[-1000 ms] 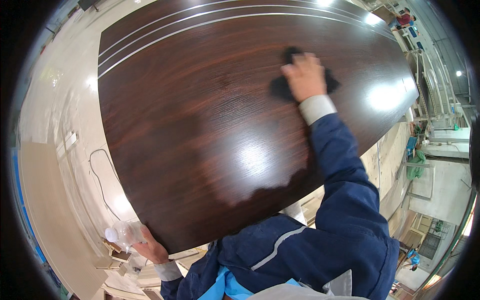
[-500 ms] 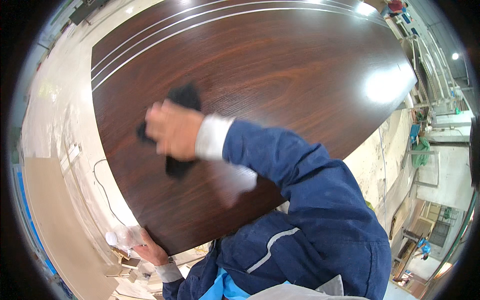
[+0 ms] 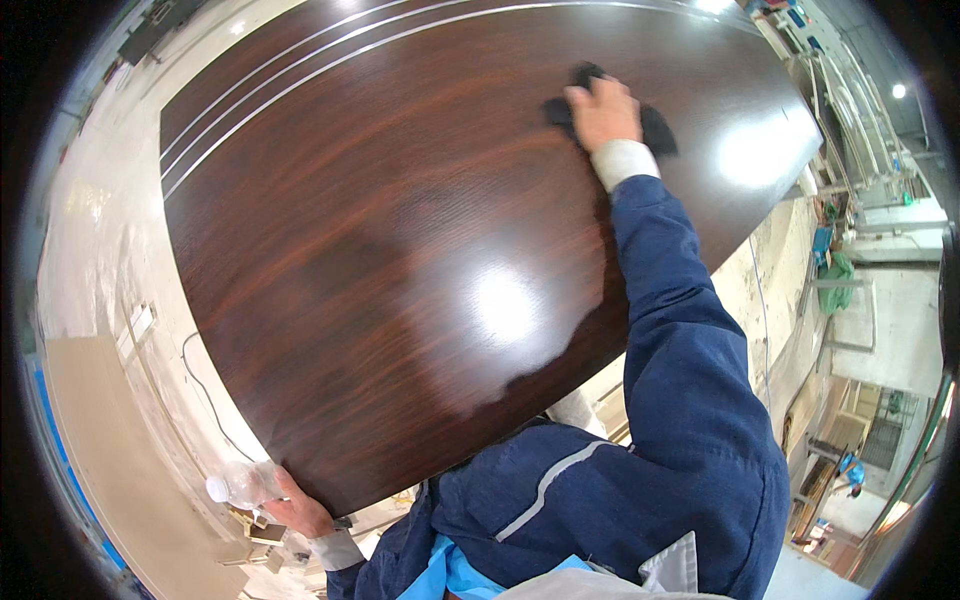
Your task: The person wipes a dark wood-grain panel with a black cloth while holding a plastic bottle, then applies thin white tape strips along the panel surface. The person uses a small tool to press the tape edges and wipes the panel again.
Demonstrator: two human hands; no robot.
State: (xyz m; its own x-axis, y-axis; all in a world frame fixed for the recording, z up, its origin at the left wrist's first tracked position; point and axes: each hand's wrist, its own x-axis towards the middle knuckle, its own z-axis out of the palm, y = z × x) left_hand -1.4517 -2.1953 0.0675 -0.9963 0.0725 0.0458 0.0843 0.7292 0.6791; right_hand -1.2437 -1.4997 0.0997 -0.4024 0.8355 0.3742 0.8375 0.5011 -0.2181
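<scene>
A large dark brown wood-grain panel [image 3: 330,290] fills the middle of the view, with thin silver strips [image 3: 400,22] running along its far side. Out toward the far right, my right hand [image 3: 608,112] presses a black cloth [image 3: 657,132] flat on the panel, its bunched ends sticking out around my fingers. My left hand [image 3: 298,508] is at the panel's near left corner, closed round a clear plastic bottle [image 3: 252,484] with a white cap. The bottle lies tilted, its cap pointing left.
A beige board [image 3: 130,450] stands at the lower left, with a thin cable [image 3: 208,385] on the pale floor beside it. Wood pieces [image 3: 265,530] lie below the bottle. On the right are stacked frames [image 3: 850,110], a green bag [image 3: 835,283] and a distant person in blue [image 3: 851,472].
My right hand has swept the black cloth from the left part of the panel to the far right, the arm now stretched out. My left hand stays at the corner with the bottle.
</scene>
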